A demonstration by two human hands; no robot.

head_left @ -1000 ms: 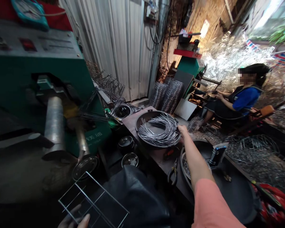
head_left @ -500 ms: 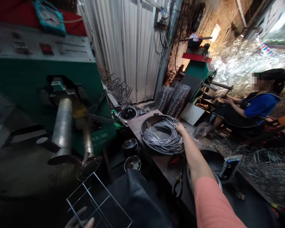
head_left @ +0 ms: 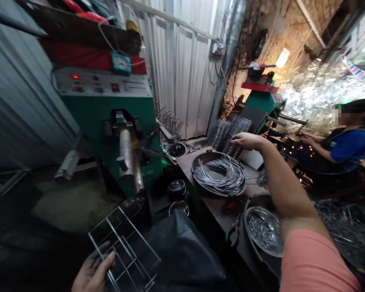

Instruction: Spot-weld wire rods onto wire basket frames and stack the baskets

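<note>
Right hand pinches what looks like a thin wire, up past the pan's far rim. Wire bundle lies in the pan, below and nearer me, curled, loose ends pointing away; right's closer. Left hand grips wire frame by its left edge, long axis running far-left to near-right.

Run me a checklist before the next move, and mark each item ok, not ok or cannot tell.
1. Left hand gripping the wire frame: ok, the fingers close on its near side.
2. Right hand holding a wire: cannot tell, too fine to make out.
3. Wires lying flat in the pan: not ok, some loose ends stick up.
4. Pliers out of the pan: ok, on the bench.
5. No sparks nearby: not ok, orange sparks show beside the co-worker.
</note>
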